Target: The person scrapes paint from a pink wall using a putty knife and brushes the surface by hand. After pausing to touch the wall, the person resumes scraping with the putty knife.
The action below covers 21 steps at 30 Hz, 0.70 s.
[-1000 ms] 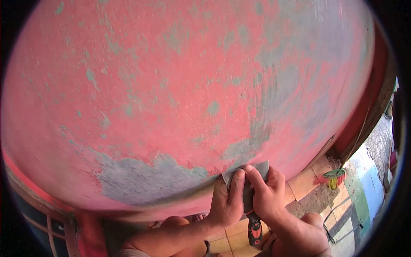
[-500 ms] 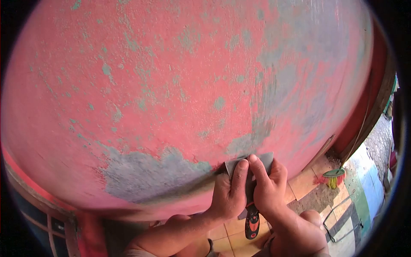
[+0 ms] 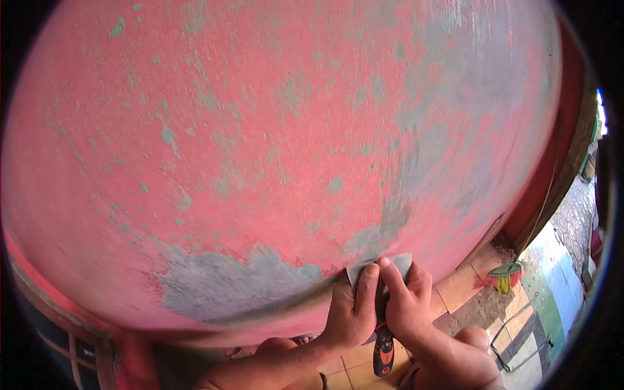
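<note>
Both my hands are closed around the paint scraper [image 3: 383, 348]. My left hand [image 3: 348, 312] and right hand [image 3: 408, 305] each press a forefinger along its blade, which lies against the red wall [image 3: 260, 130], low down, just right of the bare grey patch [image 3: 227, 283]. I judge that a shallow blade angle and even pressure from both fingers, starting at the flaking paint edge, would work best.
</note>
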Available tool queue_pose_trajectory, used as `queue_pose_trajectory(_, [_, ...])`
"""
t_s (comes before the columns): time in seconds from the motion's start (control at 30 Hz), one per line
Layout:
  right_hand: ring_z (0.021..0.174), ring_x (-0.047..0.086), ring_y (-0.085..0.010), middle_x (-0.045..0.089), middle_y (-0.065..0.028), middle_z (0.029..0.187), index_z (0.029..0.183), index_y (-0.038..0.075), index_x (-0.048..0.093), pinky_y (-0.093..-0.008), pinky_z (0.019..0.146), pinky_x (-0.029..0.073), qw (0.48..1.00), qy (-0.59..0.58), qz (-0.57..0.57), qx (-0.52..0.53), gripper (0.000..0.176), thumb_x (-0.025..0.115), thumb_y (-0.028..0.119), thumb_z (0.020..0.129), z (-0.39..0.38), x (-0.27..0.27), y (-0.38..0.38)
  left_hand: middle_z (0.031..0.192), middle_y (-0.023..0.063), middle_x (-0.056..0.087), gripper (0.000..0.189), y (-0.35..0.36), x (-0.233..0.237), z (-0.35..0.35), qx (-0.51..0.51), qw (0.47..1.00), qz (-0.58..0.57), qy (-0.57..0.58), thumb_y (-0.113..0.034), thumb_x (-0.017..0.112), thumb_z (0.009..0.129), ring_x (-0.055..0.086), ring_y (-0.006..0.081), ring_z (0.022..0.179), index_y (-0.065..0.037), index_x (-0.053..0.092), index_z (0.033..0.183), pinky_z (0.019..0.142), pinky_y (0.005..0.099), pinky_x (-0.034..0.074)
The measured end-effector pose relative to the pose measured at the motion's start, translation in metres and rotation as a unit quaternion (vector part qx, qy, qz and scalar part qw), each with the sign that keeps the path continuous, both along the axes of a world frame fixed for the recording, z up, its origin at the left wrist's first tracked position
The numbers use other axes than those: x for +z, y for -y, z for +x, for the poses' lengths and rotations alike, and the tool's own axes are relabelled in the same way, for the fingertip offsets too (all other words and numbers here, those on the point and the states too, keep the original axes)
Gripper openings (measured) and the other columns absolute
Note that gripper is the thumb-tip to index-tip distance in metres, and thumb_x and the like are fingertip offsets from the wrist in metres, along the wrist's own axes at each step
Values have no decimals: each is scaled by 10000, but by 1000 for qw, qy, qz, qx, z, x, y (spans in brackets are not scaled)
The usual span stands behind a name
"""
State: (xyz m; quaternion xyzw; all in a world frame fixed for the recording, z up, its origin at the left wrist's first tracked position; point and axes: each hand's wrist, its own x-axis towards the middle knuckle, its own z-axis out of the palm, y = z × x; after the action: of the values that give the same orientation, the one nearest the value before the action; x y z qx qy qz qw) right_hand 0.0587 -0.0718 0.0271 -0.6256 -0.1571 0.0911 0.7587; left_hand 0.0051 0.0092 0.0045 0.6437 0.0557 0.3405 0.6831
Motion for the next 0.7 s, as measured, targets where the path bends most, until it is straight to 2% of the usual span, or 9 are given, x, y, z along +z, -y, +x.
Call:
queue_pose_trajectory(0.13, [618, 504, -53, 591, 32, 686, 827, -7, 645, -243, 543, 408, 1000, 2, 10, -4, 280, 681, 242, 949, 5, -2, 0, 795, 4, 596, 302, -6, 11, -2, -41, 997, 35, -56, -223, 455, 1072, 538, 85, 746, 14, 606, 961, 625, 284, 441])
queue_pose_trajectory(0.23, [630, 508, -52, 598, 27, 697, 838, -7, 647, -242, 549, 406, 1000, -1, 10, -9, 264, 678, 230, 949, 5, 3, 2, 808, 17, 609, 300, 1, 14, -1, -50, 995, -60, -61, -220, 461, 1070, 560, 96, 758, 26, 610, 985, 626, 289, 445])
queue_pose_trajectory(0.33, [627, 506, -51, 596, 21, 684, 833, -9, 651, -242, 540, 400, 999, 10, 32, -25, 266, 677, 230, 948, 1, -8, -4, 815, 24, 616, 307, 6, 5, 2, 11, 999, -30, -3, -225, 467, 1070, 569, 90, 769, 34, 615, 1000, 620, 281, 443])
queue_pose_trajectory(0.37, [622, 506, -52, 592, 19, 674, 843, -10, 658, -244, 539, 400, 999, -2, 25, -24, 259, 681, 227, 944, 0, -8, -2, 812, 24, 617, 316, 1, -7, 1, -10, 1000, -14, -24, -234, 471, 1070, 570, 84, 771, 38, 620, 1009, 615, 276, 439])
queue_pose_trajectory(0.47, [635, 510, -52, 592, 22, 682, 854, -6, 658, -241, 556, 404, 1000, -20, -3, 5, 250, 680, 226, 944, 6, -2, 5, 791, 17, 609, 326, 4, 7, 5, -10, 999, -25, -40, -240, 473, 1069, 558, 79, 748, 39, 620, 987, 605, 275, 432])
queue_pose_trajectory(0.57, [629, 506, -56, 592, 23, 682, 854, -9, 655, -243, 559, 403, 1000, -14, 5, -8, 260, 677, 233, 946, 3, 2, 5, 769, 4, 593, 339, 1, 15, 1, -55, 991, -78, -93, -246, 475, 1069, 537, 72, 729, 36, 623, 955, 590, 277, 422])
queue_pose_trajectory(0.7, [645, 506, -55, 599, 20, 701, 837, -4, 639, -245, 571, 402, 999, -8, 33, -22, 269, 671, 239, 949, 1, -9, -1, 742, -14, 564, 358, 4, 7, 5, -8, 998, -36, -41, -258, 474, 1071, 494, 52, 708, 30, 618, 913, 564, 276, 397])
